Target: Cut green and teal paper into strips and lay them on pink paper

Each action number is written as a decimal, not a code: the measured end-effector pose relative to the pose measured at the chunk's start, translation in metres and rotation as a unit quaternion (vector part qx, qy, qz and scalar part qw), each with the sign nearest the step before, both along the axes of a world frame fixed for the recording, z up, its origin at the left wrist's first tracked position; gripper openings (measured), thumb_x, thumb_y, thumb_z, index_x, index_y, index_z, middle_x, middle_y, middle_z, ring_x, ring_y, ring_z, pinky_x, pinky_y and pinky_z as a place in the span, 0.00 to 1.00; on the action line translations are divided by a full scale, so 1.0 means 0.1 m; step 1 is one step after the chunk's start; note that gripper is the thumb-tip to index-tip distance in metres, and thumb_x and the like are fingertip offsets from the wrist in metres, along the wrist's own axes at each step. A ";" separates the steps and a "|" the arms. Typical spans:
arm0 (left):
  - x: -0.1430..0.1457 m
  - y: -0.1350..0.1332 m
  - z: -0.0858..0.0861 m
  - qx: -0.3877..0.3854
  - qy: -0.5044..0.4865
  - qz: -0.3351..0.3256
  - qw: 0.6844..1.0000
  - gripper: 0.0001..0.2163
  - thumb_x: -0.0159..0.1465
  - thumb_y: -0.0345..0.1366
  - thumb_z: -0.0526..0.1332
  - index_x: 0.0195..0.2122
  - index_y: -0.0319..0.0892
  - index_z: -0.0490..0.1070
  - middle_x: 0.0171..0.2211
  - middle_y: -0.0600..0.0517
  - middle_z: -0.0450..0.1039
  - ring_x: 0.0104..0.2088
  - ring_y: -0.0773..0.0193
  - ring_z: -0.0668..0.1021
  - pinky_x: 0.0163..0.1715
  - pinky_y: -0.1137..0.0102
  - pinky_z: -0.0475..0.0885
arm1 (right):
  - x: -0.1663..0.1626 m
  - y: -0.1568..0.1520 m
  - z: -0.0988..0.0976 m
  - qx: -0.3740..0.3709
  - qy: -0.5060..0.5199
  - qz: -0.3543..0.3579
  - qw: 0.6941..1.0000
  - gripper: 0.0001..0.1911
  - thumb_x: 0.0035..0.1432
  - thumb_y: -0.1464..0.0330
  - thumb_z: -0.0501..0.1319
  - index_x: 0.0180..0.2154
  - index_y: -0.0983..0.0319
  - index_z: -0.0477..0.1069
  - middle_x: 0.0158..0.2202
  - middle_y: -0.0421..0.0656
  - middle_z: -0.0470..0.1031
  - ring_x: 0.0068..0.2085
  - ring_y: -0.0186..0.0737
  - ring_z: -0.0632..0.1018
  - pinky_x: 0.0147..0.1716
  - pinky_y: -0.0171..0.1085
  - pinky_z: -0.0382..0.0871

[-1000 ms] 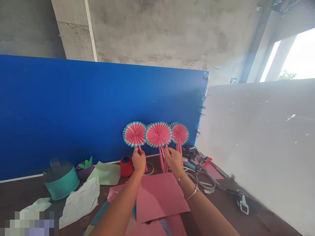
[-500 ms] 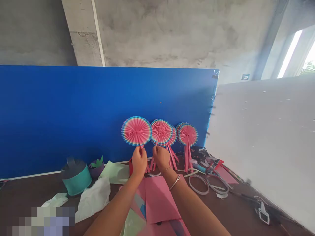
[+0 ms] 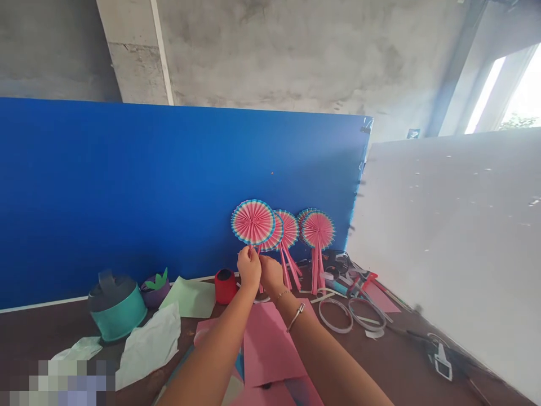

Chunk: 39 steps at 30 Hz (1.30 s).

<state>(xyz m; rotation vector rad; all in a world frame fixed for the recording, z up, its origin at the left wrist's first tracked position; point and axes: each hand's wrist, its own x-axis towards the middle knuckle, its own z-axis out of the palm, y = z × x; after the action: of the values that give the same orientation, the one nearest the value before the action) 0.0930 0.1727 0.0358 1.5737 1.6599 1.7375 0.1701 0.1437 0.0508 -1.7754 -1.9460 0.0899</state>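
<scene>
My left hand (image 3: 250,266) is closed on the stem below a round pleated paper fan (image 3: 252,222), pink with a pale ring and a blue edge. Right beside it, my right hand (image 3: 271,273) is closed around the lower part of a second paper fan (image 3: 276,232), which is partly hidden behind the first. Another pink fan (image 3: 289,228) with hanging paper strips leans at the blue panel just to the right. Farther right stands one more fan (image 3: 318,229) with long pink strips, overlapping another behind it. The fingertips and the held stems are mostly hidden.
Pink paper sheets (image 3: 270,347) lie under my forearms. To the left are a red container (image 3: 225,286), green paper (image 3: 190,296), a purple pot (image 3: 154,291) and a teal container (image 3: 119,312). At right are tape rings (image 3: 335,316). A blue panel (image 3: 127,186) stands behind.
My left hand has moved right with its fan, which now overlaps the fan at my right hand. The two hands are closer together, and the red container is more exposed.
</scene>
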 end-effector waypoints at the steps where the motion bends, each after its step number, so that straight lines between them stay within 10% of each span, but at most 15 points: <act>1: 0.00 0.00 -0.03 -0.002 -0.004 0.003 1.000 0.13 0.67 0.42 0.60 0.48 0.40 0.72 0.47 0.48 0.75 0.42 0.60 0.78 0.43 0.59 0.75 | -0.01 0.00 -0.02 -0.006 0.002 -0.001 1.000 0.11 0.67 0.70 0.54 0.39 0.63 0.75 0.42 0.49 0.81 0.42 0.43 0.80 0.33 0.33 0.61; 17: 0.12 -0.18 -0.21 0.035 -0.036 0.029 0.998 0.07 0.65 0.33 0.54 0.34 0.43 0.73 0.34 0.47 0.74 0.40 0.56 0.77 0.43 0.61 0.71 | 0.03 -0.03 -0.10 -0.034 0.027 0.019 0.999 0.13 0.68 0.66 0.53 0.48 0.63 0.72 0.41 0.51 0.82 0.42 0.45 0.81 0.34 0.34 0.64; 25: 0.19 0.03 -0.20 0.007 -0.028 0.007 1.000 0.16 0.67 0.41 0.61 0.53 0.41 0.69 0.52 0.46 0.72 0.46 0.57 0.77 0.45 0.56 0.76 | 0.14 0.06 -0.20 -0.029 0.058 0.042 0.997 0.15 0.66 0.70 0.54 0.49 0.63 0.74 0.43 0.52 0.82 0.44 0.46 0.81 0.35 0.34 0.63; 39: 0.28 -0.05 -0.33 0.008 -0.056 -0.013 0.998 0.12 0.66 0.32 0.52 0.48 0.40 0.70 0.49 0.39 0.76 0.52 0.52 0.77 0.52 0.59 0.69 | 0.23 0.15 -0.21 -0.017 0.054 0.098 0.994 0.18 0.66 0.69 0.54 0.56 0.63 0.66 0.47 0.51 0.80 0.46 0.46 0.80 0.39 0.34 0.65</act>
<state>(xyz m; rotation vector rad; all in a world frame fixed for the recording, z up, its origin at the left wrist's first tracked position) 0.1209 0.1677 0.0026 1.4694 1.5704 1.7942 0.1929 0.1591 0.0295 -1.5628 -2.0450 0.2811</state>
